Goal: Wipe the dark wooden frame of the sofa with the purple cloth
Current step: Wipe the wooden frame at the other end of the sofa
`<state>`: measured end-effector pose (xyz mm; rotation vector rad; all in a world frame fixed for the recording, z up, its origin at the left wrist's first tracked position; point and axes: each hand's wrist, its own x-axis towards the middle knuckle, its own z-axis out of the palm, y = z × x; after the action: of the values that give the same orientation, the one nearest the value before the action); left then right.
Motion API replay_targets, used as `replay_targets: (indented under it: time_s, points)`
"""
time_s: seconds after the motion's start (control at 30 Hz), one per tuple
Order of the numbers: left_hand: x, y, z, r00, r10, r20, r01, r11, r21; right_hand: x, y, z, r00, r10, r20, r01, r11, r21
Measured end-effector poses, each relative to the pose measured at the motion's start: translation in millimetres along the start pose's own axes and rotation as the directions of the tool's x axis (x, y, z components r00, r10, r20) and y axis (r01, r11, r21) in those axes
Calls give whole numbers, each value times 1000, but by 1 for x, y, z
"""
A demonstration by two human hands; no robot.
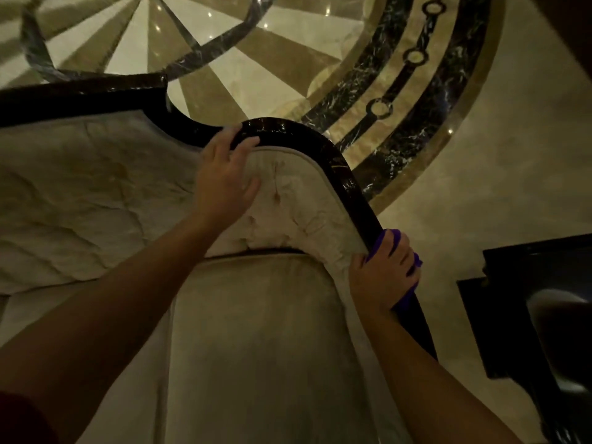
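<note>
The sofa's dark wooden frame (320,139) curves over the top of the cream tufted backrest (96,193) and runs down its right side. My right hand (384,274) is wrapped around the frame's right side rail, with the purple cloth (413,261) pressed between palm and wood; only bits of the cloth show around my fingers. My left hand (224,181) rests flat with fingers spread on the upholstery at the top curve, fingertips touching the frame. It holds nothing.
A cream seat cushion (256,347) lies below my arms. Behind the sofa is a polished marble floor (480,187) with dark inlaid bands. A dark glossy side table (538,315) stands close to the right of the sofa.
</note>
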<state>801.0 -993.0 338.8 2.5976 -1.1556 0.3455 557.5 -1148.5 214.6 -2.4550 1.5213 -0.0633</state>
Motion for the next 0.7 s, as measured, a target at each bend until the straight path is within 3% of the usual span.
replay_targets:
  time_s: [0.2, 0.37, 0.5, 0.7]
  points:
    - [18, -71, -55, 980, 179, -85, -143, 938, 315, 26, -36, 7, 995, -66, -76, 71, 995, 68]
    - [35, -110, -86, 999, 46, -16, -33, 894, 446, 32, -36, 11, 990, -50, -131, 64, 992, 108]
    - [36, -148, -81, 994, -19, 110, -34, 888, 459, 31, -32, 15, 982, -54, -181, 74, 992, 103]
    - [38, -167, -62, 999, -26, 39, 3, 869, 495, 49, -52, 18, 981, -87, -173, 111, 985, 135]
